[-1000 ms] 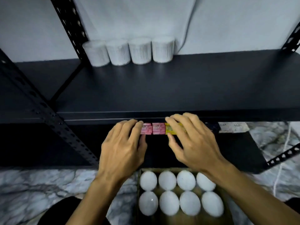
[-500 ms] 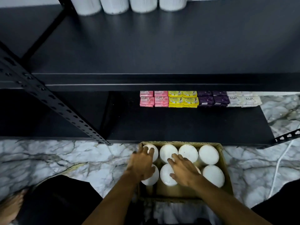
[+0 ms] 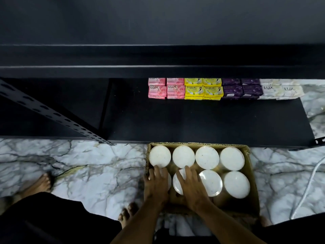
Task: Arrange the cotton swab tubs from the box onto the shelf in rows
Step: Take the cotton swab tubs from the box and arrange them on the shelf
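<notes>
Cardboard box (image 3: 251, 175) sits on the floor against the shelf (image 3: 193, 120), keeping its tubs (image 3: 207, 157) within reach. Left hand (image 3: 155, 184) lies over the near-left tub (image 3: 169, 181), fingers draped on its lid. Right hand (image 3: 192, 186) covers the next tub (image 3: 178, 184); whether either hand actually grips cannot be told. Likely step: lifting both.

Eight round white-lidded cotton swab tubs (image 3: 207, 157) stand upright in two rows of four inside the cardboard box (image 3: 253, 184) at lower centre, the near-left two seemingly partly covered, below the black shelf (image 3: 158, 27).
</notes>
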